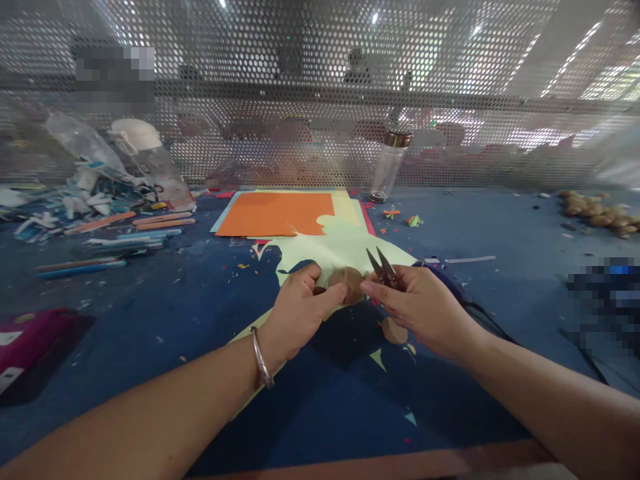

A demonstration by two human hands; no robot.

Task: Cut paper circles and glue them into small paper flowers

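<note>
My left hand, with a silver bangle at its wrist, pinches a round brown disc together with a pale green paper sheet that has curved cut-outs along its edge. The disc lies over the paper under my thumb. A small pair of scissors rests in my closed right hand, its blades pointing away from me and slightly apart. My right thumb and forefinger are at the disc's right edge; whether they touch it I cannot tell. A second brown disc lies on the blue table below my right hand.
Orange paper tops a stack of coloured sheets. A clear bottle and a white-capped bottle stand before a perforated metal screen. Pens and scraps lie left, a purple pouch nearer. Paper offcuts lie near my right hand.
</note>
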